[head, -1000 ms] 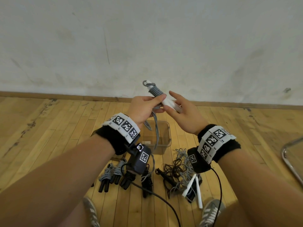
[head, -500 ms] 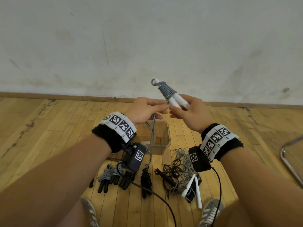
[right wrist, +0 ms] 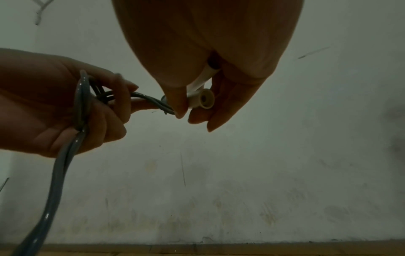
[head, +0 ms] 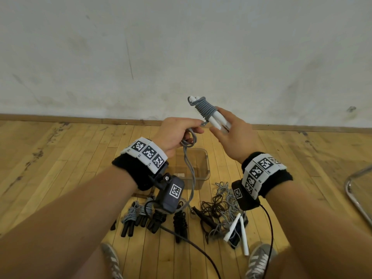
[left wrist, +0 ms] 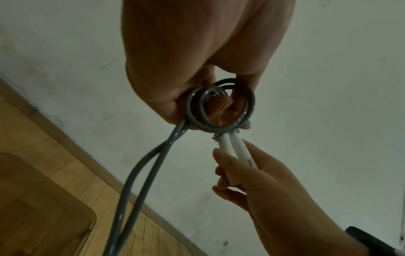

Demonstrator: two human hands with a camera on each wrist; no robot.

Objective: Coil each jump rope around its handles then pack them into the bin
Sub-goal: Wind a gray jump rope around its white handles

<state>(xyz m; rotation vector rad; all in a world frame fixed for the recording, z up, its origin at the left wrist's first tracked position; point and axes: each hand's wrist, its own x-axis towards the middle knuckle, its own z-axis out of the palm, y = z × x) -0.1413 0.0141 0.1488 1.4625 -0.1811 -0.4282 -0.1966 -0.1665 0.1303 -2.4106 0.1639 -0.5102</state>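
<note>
My right hand point(head: 231, 133) grips two white handles point(head: 216, 120) held together, their upper half wound with grey rope coils point(head: 205, 108). The handles' butt ends point(right wrist: 202, 99) show between thumb and fingers in the right wrist view. My left hand point(head: 177, 133) holds the loose grey rope point(head: 190, 170), looped in rings round its fingers point(left wrist: 219, 107), just left of the handles point(left wrist: 232, 150). The rope's slack hangs down over the clear plastic bin point(head: 201, 158) on the floor.
On the wooden floor below lie several coiled ropes with black handles point(head: 138, 218), a tangled pile of black and grey ropes point(head: 219, 206) and a pair of white handles point(head: 239, 230). A metal chair frame point(head: 356, 190) stands at right. My shoes point(head: 259, 262) are at the bottom.
The handles have risen and tilted with more grey turns wound on them. My left hand dropped back to the left with rope looped round its fingers.
</note>
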